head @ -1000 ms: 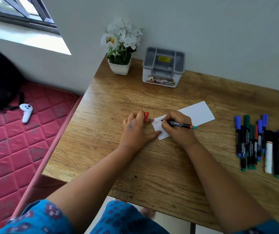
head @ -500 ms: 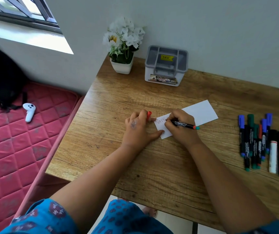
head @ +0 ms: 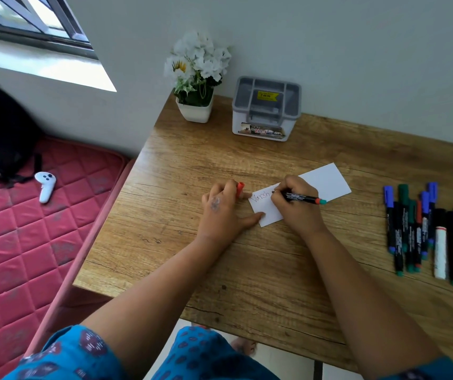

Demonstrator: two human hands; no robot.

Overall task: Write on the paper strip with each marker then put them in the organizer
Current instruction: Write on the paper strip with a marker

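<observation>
The white rectangular paper strip (head: 326,181) lies flat near the middle of the wooden table (head: 247,270), with red letters reading "Varsh" at its left end. The right hand (head: 296,207) is curled round a black marker with a red-and-green end (head: 303,198), its tip down on the paper just after the lettering. The left hand (head: 224,212) rests beside the strip, thumb pressing the paper's lower left corner, while its fingers pinch a red marker cap (head: 240,188) (only the top of it shows). Off to the right, well apart from the strip, a row of capped markers in blue, green, red and white (head: 425,231) lies side by side. At the back of the table stands a grey-and-white plastic organizer (head: 266,108), next to a white pot of white flowers (head: 196,80). A white handheld controller (head: 45,185) sits on the red quilted mattress (head: 14,256) to the left.
</observation>
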